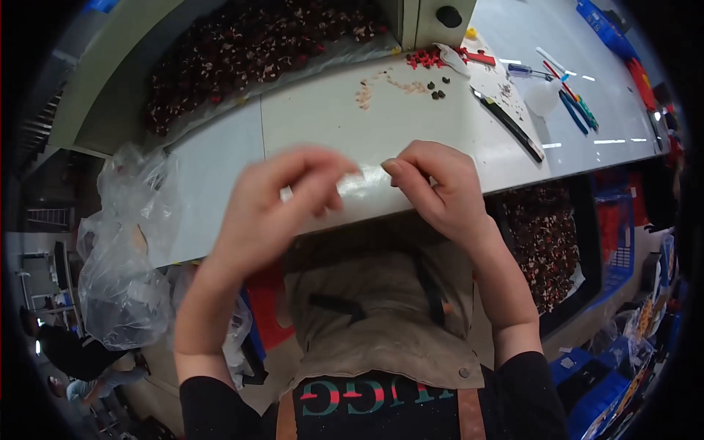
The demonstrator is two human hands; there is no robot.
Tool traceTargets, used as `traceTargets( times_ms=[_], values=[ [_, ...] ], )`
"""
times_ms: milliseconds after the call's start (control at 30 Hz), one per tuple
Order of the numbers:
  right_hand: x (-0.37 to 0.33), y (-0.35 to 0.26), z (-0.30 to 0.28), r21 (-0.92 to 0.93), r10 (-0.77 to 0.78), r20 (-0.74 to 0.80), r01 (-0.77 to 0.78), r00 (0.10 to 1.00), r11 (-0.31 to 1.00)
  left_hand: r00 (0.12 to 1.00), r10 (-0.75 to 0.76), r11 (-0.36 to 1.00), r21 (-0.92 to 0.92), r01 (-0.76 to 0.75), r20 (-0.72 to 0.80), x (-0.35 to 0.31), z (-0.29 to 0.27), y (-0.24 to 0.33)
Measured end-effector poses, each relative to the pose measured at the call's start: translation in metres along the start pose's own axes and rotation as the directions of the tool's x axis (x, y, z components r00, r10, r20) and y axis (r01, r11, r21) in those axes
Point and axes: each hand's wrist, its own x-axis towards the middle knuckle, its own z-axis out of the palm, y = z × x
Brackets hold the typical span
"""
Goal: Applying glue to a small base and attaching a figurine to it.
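Both my hands are raised above the near edge of the white worktop, a short gap between them. My left hand is blurred at the fingertips; its thumb and forefinger come together in a pinch. The fingers of my right hand are curled, thumb tip against the forefinger. Whatever either pinch holds is too small or hidden. Beyond them on the worktop lie small pale pink pieces, a few dark pieces and a cluster of small red pieces.
A bin heaped with small dark parts stands at the far left. At right lie a black-handled knife, a screwdriver and blue pliers. A crumpled clear plastic bag hangs at left. Below right, a black tray holds more dark parts.
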Motion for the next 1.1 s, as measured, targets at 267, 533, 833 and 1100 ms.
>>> traceTargets(
  times_ms=[267, 533, 833, 1100],
  values=[
    [0.010, 0.015, -0.003, 0.036, 0.194, 0.010, -0.194, 0.981, 0.980, 0.841, 0.469, 0.779, 0.575, -0.250, -0.270, 0.210, -0.075, -0.022],
    [0.009, 0.020, -0.002, 0.092, 0.144, 0.006, -0.144, 0.990, 0.985, 0.855, 0.517, 0.048, 0.999, 0.008, -0.032, 0.341, -0.188, -0.117],
    [0.009, 0.016, -0.010, 0.058, 0.153, -0.016, -0.152, 0.988, 0.987, 0.737, 0.659, 0.190, 0.981, 0.031, -0.151, 0.301, -0.138, -0.065],
    [0.004, 0.015, -0.013, 0.064, 0.156, -0.033, -0.154, 0.987, 0.986, 0.945, 0.116, 0.946, 0.323, -0.012, -0.307, 0.170, -0.075, -0.018]
  ],
)
